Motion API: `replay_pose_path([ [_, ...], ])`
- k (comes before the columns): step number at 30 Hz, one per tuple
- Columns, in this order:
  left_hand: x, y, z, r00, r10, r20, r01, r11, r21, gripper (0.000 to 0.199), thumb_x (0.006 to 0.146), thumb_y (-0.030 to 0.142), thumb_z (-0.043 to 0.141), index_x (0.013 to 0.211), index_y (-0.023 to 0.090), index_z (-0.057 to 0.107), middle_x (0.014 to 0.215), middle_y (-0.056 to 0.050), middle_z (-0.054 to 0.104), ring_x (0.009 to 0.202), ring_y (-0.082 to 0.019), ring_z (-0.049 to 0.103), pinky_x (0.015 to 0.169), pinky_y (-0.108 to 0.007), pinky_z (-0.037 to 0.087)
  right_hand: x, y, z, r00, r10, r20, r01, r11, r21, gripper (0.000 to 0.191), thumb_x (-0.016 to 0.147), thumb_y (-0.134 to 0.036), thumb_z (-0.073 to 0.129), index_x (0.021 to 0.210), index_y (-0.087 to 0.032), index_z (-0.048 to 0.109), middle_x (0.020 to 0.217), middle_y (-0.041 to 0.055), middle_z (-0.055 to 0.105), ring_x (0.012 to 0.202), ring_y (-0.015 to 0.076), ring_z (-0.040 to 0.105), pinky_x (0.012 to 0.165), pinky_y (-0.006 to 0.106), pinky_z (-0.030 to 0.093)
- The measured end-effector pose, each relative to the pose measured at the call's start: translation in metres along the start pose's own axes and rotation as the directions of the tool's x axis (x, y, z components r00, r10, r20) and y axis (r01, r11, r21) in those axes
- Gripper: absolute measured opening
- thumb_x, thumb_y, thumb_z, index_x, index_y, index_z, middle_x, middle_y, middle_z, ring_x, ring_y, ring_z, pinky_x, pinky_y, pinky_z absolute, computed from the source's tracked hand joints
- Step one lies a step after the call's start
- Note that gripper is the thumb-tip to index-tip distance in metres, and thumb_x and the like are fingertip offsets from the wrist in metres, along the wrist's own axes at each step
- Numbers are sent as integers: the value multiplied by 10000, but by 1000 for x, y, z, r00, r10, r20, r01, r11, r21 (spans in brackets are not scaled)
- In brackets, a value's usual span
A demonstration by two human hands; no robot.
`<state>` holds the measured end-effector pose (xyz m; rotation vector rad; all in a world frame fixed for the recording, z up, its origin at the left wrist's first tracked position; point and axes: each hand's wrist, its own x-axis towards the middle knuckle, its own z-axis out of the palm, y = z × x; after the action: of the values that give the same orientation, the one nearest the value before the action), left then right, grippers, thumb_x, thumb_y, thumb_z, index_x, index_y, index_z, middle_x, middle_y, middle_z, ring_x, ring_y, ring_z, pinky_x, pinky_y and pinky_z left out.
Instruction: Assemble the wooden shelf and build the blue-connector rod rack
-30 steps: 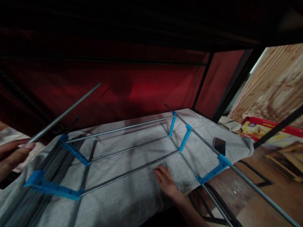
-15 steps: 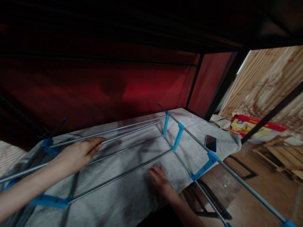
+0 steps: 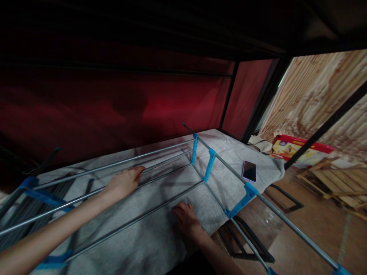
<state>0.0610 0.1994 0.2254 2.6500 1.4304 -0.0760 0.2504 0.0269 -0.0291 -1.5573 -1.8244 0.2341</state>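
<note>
My left hand is closed around a thin grey metal tube, which lies lengthwise within a frame of tubes and blue plastic connectors. My right hand rests on the grey cloth in front of the frame's front tube. Its fingers are loosely bent and nothing shows in them. Blue connectors join the tubes at the right end. Another blue connector stands at the left, where my left forearm hides part of the frame.
A phone lies on the cloth at the right. Loose grey tubes lie at the far left. Beyond the table edge are a dark metal chair frame, a slatted wooden piece and a red and yellow box. Black bars surround the table.
My left hand has shifted right relative to the frame. The view has turned slightly right, and more loose tubes show at the left. My right hand has stayed on the cloth.
</note>
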Motion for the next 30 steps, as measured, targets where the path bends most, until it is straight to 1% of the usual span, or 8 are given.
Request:
replay_pose_path([
  [4, 13, 0, 4, 1000, -22, 16, 22, 1000, 15, 502, 978, 375, 269, 1306, 197, 604, 1258, -137, 695, 1119, -319, 673, 875, -399, 494, 1, 0, 0, 1000, 5, 5, -5, 1000, -28, 303, 910, -46, 511, 1090, -262, 622, 1037, 19, 628, 952, 189, 562, 908, 340, 452],
  [8, 22, 4, 7, 999, -52, -9, 53, 998, 28, 531, 971, 423, 267, 1327, 218, 603, 1273, -117, 694, 1137, -287, 665, 908, -368, 493, 1, 1, 3, 1000, -4, -16, 3, 999, -31, 272, 920, -63, 513, 1070, -256, 632, 1006, 23, 635, 921, 185, 566, 895, 332, 457],
  [11, 27, 3, 11, 998, -68, -17, 68, 997, 31, 543, 965, 429, 269, 1341, 220, 599, 1281, -117, 692, 1142, -287, 662, 910, -369, 492, 0, 4, 7, 999, -10, -36, 9, 1000, -28, 260, 920, -67, 508, 1056, -249, 634, 1019, 31, 640, 928, 188, 563, 894, 337, 459],
  [16, 29, -3, 18, 997, -67, -30, 68, 997, 22, 534, 966, 432, 267, 1317, 236, 619, 1274, -103, 699, 1133, -290, 666, 889, -368, 497, 0, 6, 8, 1000, 3, -7, -3, 1000, -7, 282, 920, -67, 503, 1088, -257, 626, 1045, 27, 641, 942, 189, 560, 893, 346, 460],
  [22, 29, -1, 18, 996, -78, -40, 78, 997, -1, 535, 970, 420, 269, 1348, 233, 599, 1292, -113, 687, 1174, -306, 648, 899, -383, 495, 1, 2, 4, 1000, 12, -12, -11, 1000, 14, 270, 944, -87, 470, 1085, -258, 624, 1029, 41, 643, 939, 203, 566, 883, 367, 461],
  [28, 31, -3, 24, 997, -75, -3, 75, 997, 4, 524, 975, 421, 268, 1337, 242, 602, 1283, -107, 692, 1150, -296, 660, 888, -372, 497, 0, 5, 6, 1000, 16, -2, -16, 1000, 12, 278, 927, -83, 492, 1085, -266, 629, 1035, 33, 639, 947, 198, 561, 905, 356, 444],
  [30, 32, -5, 27, 998, -69, -7, 69, 998, 6, 532, 976, 425, 262, 1342, 236, 598, 1272, -115, 696, 1147, -304, 661, 883, -381, 497, 0, 5, 7, 1000, 21, 2, -21, 1000, 9, 292, 908, -65, 511, 1081, -269, 629, 1045, 25, 637, 950, 190, 558, 911, 347, 439],
])
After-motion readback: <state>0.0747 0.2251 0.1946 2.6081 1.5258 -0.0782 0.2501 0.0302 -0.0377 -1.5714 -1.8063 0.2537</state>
